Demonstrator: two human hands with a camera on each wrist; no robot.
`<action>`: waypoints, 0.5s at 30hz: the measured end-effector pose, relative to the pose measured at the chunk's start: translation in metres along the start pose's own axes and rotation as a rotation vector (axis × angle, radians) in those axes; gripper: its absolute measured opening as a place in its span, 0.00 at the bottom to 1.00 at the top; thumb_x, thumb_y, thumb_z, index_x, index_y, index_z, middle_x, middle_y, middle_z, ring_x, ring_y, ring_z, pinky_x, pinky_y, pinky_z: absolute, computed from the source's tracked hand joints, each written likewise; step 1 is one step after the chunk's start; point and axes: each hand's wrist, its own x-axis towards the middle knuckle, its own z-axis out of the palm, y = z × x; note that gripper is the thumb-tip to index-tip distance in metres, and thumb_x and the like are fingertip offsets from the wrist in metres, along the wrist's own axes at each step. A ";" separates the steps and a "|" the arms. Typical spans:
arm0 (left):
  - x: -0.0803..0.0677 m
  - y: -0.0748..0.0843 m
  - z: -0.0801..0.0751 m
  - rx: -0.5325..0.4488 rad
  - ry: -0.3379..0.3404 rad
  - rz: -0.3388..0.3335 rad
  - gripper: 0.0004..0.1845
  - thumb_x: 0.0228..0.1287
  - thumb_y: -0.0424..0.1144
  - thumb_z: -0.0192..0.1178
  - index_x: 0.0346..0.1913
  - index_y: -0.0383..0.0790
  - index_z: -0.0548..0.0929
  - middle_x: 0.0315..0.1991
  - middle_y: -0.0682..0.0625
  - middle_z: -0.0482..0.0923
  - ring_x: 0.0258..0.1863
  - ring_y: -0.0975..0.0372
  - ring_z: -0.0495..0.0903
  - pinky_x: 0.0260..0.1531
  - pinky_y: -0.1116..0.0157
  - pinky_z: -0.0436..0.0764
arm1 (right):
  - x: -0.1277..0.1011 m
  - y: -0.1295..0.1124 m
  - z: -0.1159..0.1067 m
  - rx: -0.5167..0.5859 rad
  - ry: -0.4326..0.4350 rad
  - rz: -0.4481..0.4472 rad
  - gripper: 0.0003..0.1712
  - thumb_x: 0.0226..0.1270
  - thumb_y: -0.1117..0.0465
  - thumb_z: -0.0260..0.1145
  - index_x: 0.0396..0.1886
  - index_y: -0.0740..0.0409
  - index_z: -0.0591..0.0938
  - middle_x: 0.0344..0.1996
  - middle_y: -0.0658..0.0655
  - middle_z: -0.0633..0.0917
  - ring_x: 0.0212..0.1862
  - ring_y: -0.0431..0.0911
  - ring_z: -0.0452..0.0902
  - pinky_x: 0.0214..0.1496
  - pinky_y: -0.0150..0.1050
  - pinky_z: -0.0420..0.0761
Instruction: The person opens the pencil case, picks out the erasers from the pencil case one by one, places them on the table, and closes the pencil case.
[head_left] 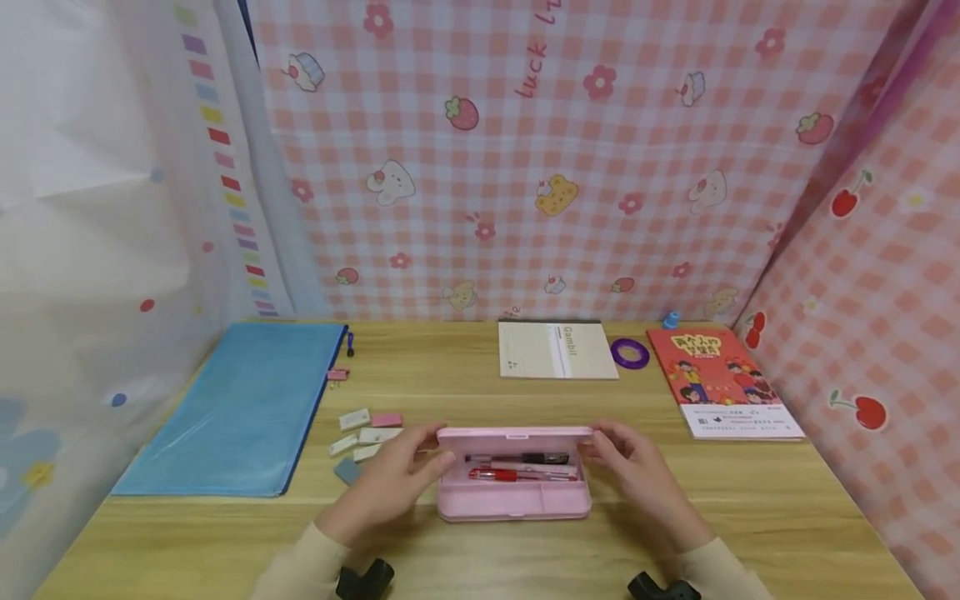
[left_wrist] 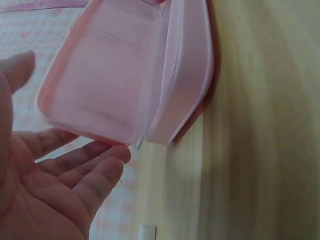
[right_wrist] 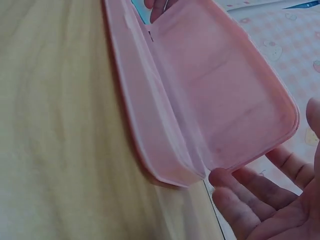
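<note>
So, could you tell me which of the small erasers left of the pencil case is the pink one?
It is the eraser at the top right of the cluster, beside the left hand. The others near it are whitish, and the lowest one is grey-blue.

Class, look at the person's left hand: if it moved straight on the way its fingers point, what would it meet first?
Probably the left end of the pink pencil case, at its raised lid. The left hand has its fingertips right at the lid's edge; actual contact is unclear.
</note>
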 end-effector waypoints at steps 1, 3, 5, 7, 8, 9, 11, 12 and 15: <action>-0.002 0.000 0.001 0.019 0.000 0.003 0.34 0.69 0.58 0.52 0.67 0.36 0.69 0.60 0.44 0.74 0.58 0.55 0.75 0.56 0.55 0.74 | -0.001 0.000 0.001 -0.019 0.009 0.010 0.23 0.74 0.54 0.56 0.55 0.70 0.76 0.50 0.68 0.80 0.51 0.56 0.79 0.52 0.41 0.79; -0.005 0.000 0.003 0.047 -0.008 0.011 0.35 0.69 0.60 0.51 0.66 0.35 0.70 0.62 0.43 0.72 0.60 0.53 0.73 0.57 0.53 0.73 | -0.003 0.001 0.002 -0.076 0.016 0.017 0.20 0.73 0.53 0.58 0.51 0.66 0.78 0.52 0.64 0.81 0.53 0.52 0.78 0.54 0.37 0.78; -0.007 0.000 0.005 0.088 -0.011 0.027 0.37 0.68 0.62 0.50 0.66 0.33 0.71 0.64 0.41 0.70 0.63 0.51 0.70 0.59 0.52 0.71 | -0.005 0.003 0.004 -0.129 0.016 0.013 0.18 0.71 0.52 0.60 0.48 0.63 0.80 0.53 0.61 0.81 0.54 0.49 0.77 0.54 0.34 0.76; -0.009 0.000 0.007 0.121 -0.008 0.042 0.39 0.68 0.63 0.50 0.66 0.32 0.71 0.65 0.40 0.69 0.65 0.50 0.67 0.62 0.52 0.67 | -0.007 0.005 0.005 -0.182 0.018 -0.007 0.16 0.70 0.53 0.62 0.47 0.60 0.81 0.53 0.59 0.81 0.54 0.47 0.76 0.54 0.33 0.74; -0.009 -0.001 0.008 0.132 -0.007 0.049 0.39 0.67 0.63 0.50 0.66 0.32 0.71 0.65 0.40 0.69 0.66 0.49 0.66 0.63 0.52 0.66 | -0.007 0.007 0.005 -0.189 0.014 -0.018 0.16 0.69 0.53 0.63 0.47 0.61 0.81 0.53 0.59 0.81 0.55 0.48 0.76 0.56 0.34 0.74; -0.009 -0.001 0.009 0.145 -0.003 0.058 0.39 0.67 0.63 0.50 0.66 0.31 0.71 0.65 0.40 0.69 0.66 0.49 0.65 0.63 0.52 0.65 | -0.008 0.008 0.005 -0.191 0.010 -0.026 0.16 0.68 0.54 0.64 0.47 0.61 0.81 0.54 0.59 0.81 0.55 0.49 0.76 0.56 0.36 0.74; -0.010 -0.003 0.010 0.177 0.000 0.070 0.39 0.68 0.63 0.49 0.65 0.31 0.71 0.66 0.40 0.68 0.67 0.48 0.64 0.64 0.52 0.63 | -0.009 0.010 0.004 -0.197 0.003 -0.039 0.17 0.66 0.54 0.66 0.48 0.61 0.82 0.54 0.60 0.81 0.56 0.51 0.76 0.58 0.40 0.75; -0.010 -0.003 0.011 0.187 -0.001 0.072 0.39 0.68 0.63 0.49 0.65 0.32 0.71 0.66 0.40 0.68 0.67 0.48 0.64 0.65 0.52 0.63 | -0.009 0.011 0.004 -0.199 -0.006 -0.044 0.18 0.65 0.55 0.67 0.48 0.61 0.82 0.55 0.60 0.80 0.57 0.52 0.76 0.58 0.41 0.75; -0.012 -0.005 0.012 0.199 -0.025 0.062 0.38 0.67 0.63 0.51 0.66 0.33 0.71 0.68 0.42 0.66 0.68 0.48 0.62 0.65 0.50 0.61 | -0.009 0.013 0.003 -0.229 -0.055 -0.057 0.20 0.62 0.54 0.69 0.50 0.60 0.81 0.59 0.62 0.78 0.60 0.55 0.73 0.58 0.44 0.75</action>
